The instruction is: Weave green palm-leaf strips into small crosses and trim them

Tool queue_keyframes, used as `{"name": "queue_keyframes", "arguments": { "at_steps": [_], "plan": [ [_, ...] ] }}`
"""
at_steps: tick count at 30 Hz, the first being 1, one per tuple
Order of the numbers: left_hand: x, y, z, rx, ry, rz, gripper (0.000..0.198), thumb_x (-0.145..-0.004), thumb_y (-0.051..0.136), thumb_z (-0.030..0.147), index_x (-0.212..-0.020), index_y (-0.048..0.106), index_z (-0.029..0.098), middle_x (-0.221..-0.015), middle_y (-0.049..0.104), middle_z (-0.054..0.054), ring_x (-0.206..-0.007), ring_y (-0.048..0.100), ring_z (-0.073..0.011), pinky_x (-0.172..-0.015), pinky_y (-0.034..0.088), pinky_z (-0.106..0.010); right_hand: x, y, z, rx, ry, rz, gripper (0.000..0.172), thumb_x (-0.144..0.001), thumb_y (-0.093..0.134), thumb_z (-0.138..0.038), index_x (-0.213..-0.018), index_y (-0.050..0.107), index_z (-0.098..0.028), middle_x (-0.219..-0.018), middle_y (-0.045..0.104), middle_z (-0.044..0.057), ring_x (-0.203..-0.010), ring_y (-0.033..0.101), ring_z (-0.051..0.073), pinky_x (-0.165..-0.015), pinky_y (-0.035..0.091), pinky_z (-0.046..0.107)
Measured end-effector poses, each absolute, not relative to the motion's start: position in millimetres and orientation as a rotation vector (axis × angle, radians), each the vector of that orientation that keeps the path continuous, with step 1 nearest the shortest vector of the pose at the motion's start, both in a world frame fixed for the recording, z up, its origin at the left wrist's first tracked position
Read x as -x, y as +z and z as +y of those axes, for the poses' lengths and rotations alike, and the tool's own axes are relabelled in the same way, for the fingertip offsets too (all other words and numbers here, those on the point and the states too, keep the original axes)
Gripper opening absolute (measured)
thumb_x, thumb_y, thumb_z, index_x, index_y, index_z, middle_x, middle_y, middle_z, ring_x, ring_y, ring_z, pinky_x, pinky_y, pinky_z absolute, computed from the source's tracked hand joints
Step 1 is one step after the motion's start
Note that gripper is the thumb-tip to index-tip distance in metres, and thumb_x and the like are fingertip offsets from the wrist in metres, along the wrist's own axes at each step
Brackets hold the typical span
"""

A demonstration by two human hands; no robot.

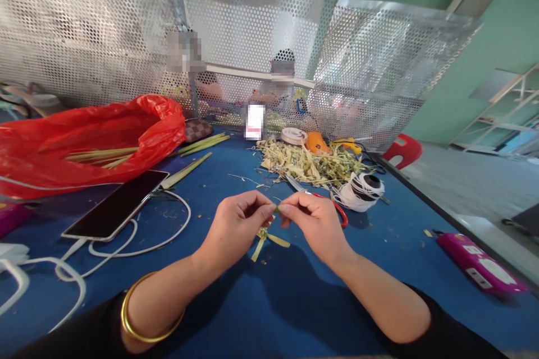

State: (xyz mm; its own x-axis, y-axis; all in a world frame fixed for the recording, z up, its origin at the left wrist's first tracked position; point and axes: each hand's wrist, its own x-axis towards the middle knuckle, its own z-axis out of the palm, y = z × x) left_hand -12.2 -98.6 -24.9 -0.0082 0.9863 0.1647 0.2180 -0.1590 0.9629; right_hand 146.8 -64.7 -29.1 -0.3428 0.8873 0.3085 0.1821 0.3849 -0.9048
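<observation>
Over the middle of the blue table [295, 314], my left hand [242, 221] and my right hand [314, 224] meet with thumbs and forefingers pinched. Between their fingertips is a small piece of green leaf [278, 209], mostly hidden by the fingers. Below the hands, pale green leaf strips [278, 241] spread out like petals; whether they join the pinched piece I cannot tell. Just beyond my right hand lie red-handled scissors [343, 216], partly covered by it. A spool of white thread [362, 192] stands to their right.
Leaf scraps [311, 165] are heaped at the back, near a tape roll [293, 136]. On the left are a red plastic bag [160, 118] with long stalks, a phone [118, 207] and a white cable [185, 224]. A purple packet [480, 266] lies right. Perforated sheeting [252, 22] stands behind.
</observation>
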Motion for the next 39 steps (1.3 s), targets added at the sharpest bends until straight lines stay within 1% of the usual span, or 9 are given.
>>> {"name": "queue_keyframes", "arguments": {
  "at_steps": [3, 7, 9, 13, 18, 24, 32, 36, 39],
  "plan": [
    [11.7, -26.0, -97.0, -1.376, 1.22, 1.274, 0.019, -0.079, 0.059, 0.031, -0.069, 0.063, 0.015, -0.059, 0.059, 0.001, -0.058, 0.052, -0.0106, -0.058, 0.042, -0.022, -147.6, -29.1, -59.9, 0.92, 1.22, -1.677, 0.013, -0.08, 0.061, -0.026, -0.073, 0.069, -0.018, -0.061, 0.066, 0.0, -0.06, 0.063, 0.014, -0.063, 0.049, 0.026],
    [11.3, -26.0, -95.6, -1.367, 1.233, 1.283, 0.02, -0.078, 0.06, 0.032, -0.069, 0.062, 0.015, -0.061, 0.06, 0.001, -0.059, 0.053, -0.0113, -0.059, 0.044, -0.023, -151.3, -27.6, -55.0, 0.931, 1.354, -1.541, 0.029, -0.084, 0.056, -0.042, -0.082, 0.07, -0.017, -0.078, 0.069, 0.004, -0.06, 0.064, 0.014, -0.064, 0.051, 0.027],
    [11.8, -26.2, -96.0, -1.443, 1.226, 1.305, 0.021, -0.079, 0.059, 0.032, -0.068, 0.062, 0.015, -0.06, 0.059, 0.001, -0.059, 0.052, -0.0111, -0.059, 0.043, -0.022, -153.1, -26.2, -54.1, 0.958, 1.38, -1.556, 0.032, -0.083, 0.056, -0.046, -0.084, 0.07, -0.017, -0.079, 0.069, 0.005, -0.061, 0.064, 0.014, -0.063, 0.051, 0.027],
    [13.7, -27.7, -98.3, -1.679, 1.176, 1.402, 0.02, -0.082, 0.055, 0.031, -0.07, 0.064, 0.017, -0.061, 0.059, 0.002, -0.059, 0.05, -0.0109, -0.056, 0.039, -0.021, -153.1, -24.5, -54.8, 0.99, 1.451, -1.691, 0.023, -0.077, 0.065, -0.039, -0.079, 0.07, -0.017, -0.066, 0.066, 0.001, -0.06, 0.063, 0.013, -0.063, 0.05, 0.025],
    [15.0, -27.7, -100.2, -1.986, 1.147, 1.509, 0.015, -0.081, 0.055, 0.023, -0.073, 0.066, 0.019, -0.065, 0.063, 0.002, -0.06, 0.053, -0.0108, -0.057, 0.037, -0.021, -151.1, -22.2, -57.4, 1.056, 1.427, -1.658, 0.015, -0.068, 0.073, -0.031, -0.071, 0.069, -0.017, -0.06, 0.064, -0.002, -0.056, 0.062, 0.012, -0.059, 0.05, 0.024],
    [15.8, -24.4, -101.4, -2.103, 1.173, 1.458, 0.014, -0.082, 0.055, 0.019, -0.071, 0.065, 0.019, -0.068, 0.065, 0.003, -0.062, 0.055, -0.0098, -0.06, 0.038, -0.02, -156.4, -16.6, -57.5, 1.072, 1.46, -1.748, 0.011, -0.068, 0.072, -0.026, -0.074, 0.071, -0.017, -0.064, 0.068, -0.001, -0.06, 0.065, 0.013, -0.063, 0.052, 0.024],
    [21.0, -19.7, -99.6, -2.228, 1.1, 1.38, 0.015, -0.081, 0.055, 0.019, -0.072, 0.067, 0.021, -0.068, 0.066, 0.001, -0.062, 0.057, -0.011, -0.06, 0.038, -0.02, -159.7, -20.8, -55.3, 1.017, 1.491, -1.833, 0.012, -0.072, 0.068, -0.027, -0.081, 0.072, -0.019, -0.069, 0.07, 0.0, -0.068, 0.067, 0.015, -0.069, 0.052, 0.027],
    [21.9, -18.4, -96.6, -2.166, 1.095, 1.342, 0.015, -0.081, 0.055, 0.022, -0.072, 0.068, 0.02, -0.067, 0.065, 0.0, -0.062, 0.056, -0.0121, -0.059, 0.038, -0.02, -157.1, -22.2, -58.1, 1.082, 1.33, -1.894, 0.011, -0.073, 0.068, -0.028, -0.071, 0.069, -0.017, -0.059, 0.066, 0.0, -0.059, 0.065, 0.016, -0.06, 0.05, 0.026],
    [24.2, -18.7, -92.6, -1.975, 1.051, 1.424, 0.019, -0.08, 0.056, 0.031, -0.071, 0.069, 0.02, -0.062, 0.063, 0.0, -0.058, 0.053, -0.0129, -0.054, 0.036, -0.021, -154.3, -23.0, -60.6, 1.083, 1.112, -1.955, 0.011, -0.076, 0.065, -0.025, -0.068, 0.066, -0.018, -0.058, 0.064, 0.0, -0.057, 0.063, 0.015, -0.055, 0.046, 0.025]
  ]
}}
